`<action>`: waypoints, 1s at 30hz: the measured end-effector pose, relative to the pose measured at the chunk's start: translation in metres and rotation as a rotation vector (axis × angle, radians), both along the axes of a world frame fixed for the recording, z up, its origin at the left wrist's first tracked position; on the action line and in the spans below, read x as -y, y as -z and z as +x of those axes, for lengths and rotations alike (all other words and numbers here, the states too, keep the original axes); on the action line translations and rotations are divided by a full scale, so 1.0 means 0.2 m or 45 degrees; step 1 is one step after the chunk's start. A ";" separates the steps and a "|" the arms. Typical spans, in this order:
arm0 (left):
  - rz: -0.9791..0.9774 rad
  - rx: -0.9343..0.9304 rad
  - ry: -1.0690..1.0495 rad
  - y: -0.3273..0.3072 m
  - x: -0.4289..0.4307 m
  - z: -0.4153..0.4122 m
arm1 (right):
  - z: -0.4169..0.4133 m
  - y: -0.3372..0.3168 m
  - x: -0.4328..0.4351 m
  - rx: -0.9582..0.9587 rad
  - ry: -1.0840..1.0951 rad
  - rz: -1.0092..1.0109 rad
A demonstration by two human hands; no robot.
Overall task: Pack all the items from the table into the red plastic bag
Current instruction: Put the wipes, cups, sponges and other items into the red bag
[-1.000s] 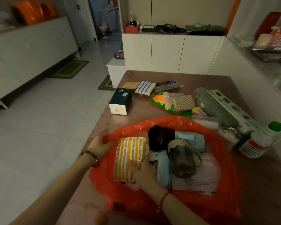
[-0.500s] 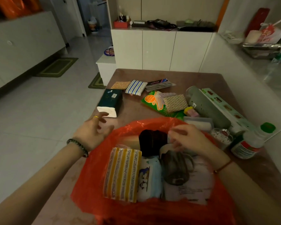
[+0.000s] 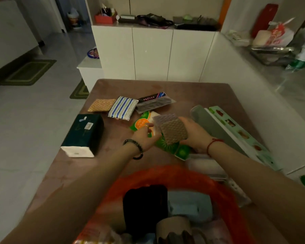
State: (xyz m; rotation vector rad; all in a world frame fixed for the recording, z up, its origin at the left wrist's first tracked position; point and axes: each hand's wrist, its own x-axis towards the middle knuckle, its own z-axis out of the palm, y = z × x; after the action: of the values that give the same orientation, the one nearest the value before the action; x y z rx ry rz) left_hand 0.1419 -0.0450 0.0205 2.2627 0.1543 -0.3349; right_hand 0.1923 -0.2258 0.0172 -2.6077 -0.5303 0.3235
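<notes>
The red bag [image 3: 224, 196] lies at the near edge of the desk [image 3: 192, 92], its mouth spread wide and facing up, likely so items can be dropped straight in; a dark pouch [image 3: 144, 206] and a pale blue pack [image 3: 188, 203] already sit inside. Just beyond it lies a green packet [image 3: 174, 148] with brown sponge pads [image 3: 173, 130] stacked on top. The right hand [image 3: 195, 133] is curled around the pads' right edge, fingers half closed in a grip. The left hand [image 3: 143, 137] is partly open, fingers touching the packet's left side; whether it has a hold I cannot tell. Taking both sides probably keeps the loose pads from sliding off. Further out wait a tissue pack [image 3: 83, 134], a striped cloth [image 3: 122, 108], and a long green box [image 3: 236, 131].
</notes>
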 end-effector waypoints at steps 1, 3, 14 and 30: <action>-0.035 -0.012 -0.027 0.04 0.01 0.07 | 0.08 0.04 -0.02 0.018 -0.042 -0.084; -0.110 -0.031 -0.108 0.11 0.02 0.20 | 0.21 0.12 -0.05 0.113 -0.155 -0.335; -0.390 -0.164 -0.567 0.39 0.13 0.60 | 0.43 0.16 -0.01 0.087 -0.377 -0.301; -0.967 -0.006 -0.940 0.19 -0.14 0.37 | 0.31 -0.01 -0.11 -0.272 0.390 0.719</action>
State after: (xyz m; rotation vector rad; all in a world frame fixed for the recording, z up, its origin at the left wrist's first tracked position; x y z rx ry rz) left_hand 0.2159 -0.0169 -0.0169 1.3337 0.7100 0.0130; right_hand 0.2552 -0.2032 0.0195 -2.0336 -0.1154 0.2942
